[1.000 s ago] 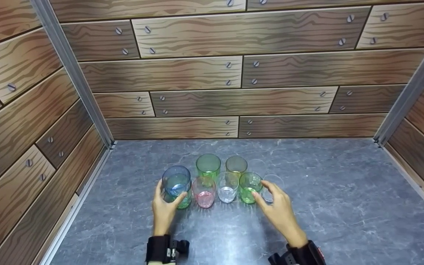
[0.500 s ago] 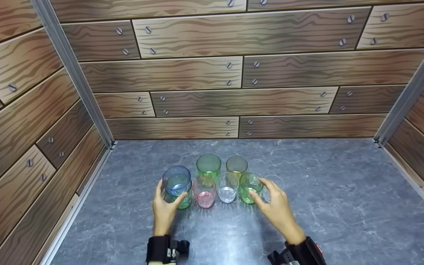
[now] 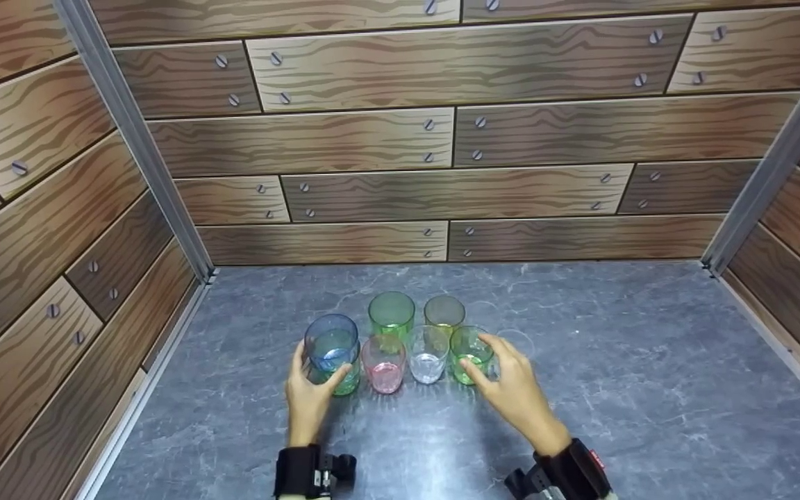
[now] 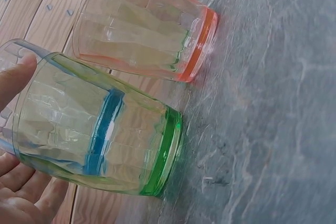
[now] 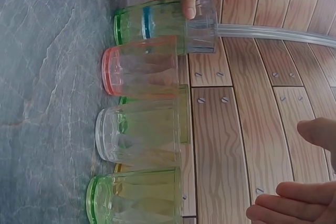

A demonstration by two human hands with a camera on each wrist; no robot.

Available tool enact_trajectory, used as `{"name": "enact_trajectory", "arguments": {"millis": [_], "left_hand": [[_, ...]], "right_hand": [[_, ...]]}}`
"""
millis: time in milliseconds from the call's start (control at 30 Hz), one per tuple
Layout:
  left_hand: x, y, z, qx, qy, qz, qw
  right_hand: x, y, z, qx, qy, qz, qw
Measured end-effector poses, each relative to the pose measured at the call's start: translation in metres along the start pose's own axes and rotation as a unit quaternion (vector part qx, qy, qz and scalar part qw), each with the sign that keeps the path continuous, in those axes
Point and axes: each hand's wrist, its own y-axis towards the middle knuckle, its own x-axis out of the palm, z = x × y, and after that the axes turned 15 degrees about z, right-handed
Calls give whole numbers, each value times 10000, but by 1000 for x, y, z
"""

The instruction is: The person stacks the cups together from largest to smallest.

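Observation:
My left hand point(image 3: 308, 396) grips a blue glass point(image 3: 331, 326) nested upright inside a green glass point(image 4: 165, 156), whose base is on the tabletop. In the left wrist view, the thumb lies along the rims and the fingers wrap the far side. At the right end of the front row stands another green glass point(image 3: 464, 354). My right hand point(image 3: 517, 392) hovers by its rim, thumb and fingers spread apart with nothing between them in the right wrist view. Between the hands are an upright pink glass point(image 3: 385, 371) and a clear glass point(image 3: 428, 364).
Behind the front row stand a green glass point(image 3: 392, 309) and an amber glass point(image 3: 445, 312). Faint clear circles show right of them, too faint to identify. The grey marbled tabletop point(image 3: 650, 375) meets wood-patterned walls point(image 3: 372, 194) at the back and sides.
My right hand has shifted a little left, over the right green glass's rim. My left hand and the nested glasses have stayed in place.

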Motion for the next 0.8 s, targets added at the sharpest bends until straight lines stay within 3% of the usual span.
{"name": "enact_trajectory", "arguments": {"millis": [800], "left_hand": [[-3,1,3,199,-124,135,9996]], "right_hand": [[9,-3,-4,-332,-210,-110,9992]]}}
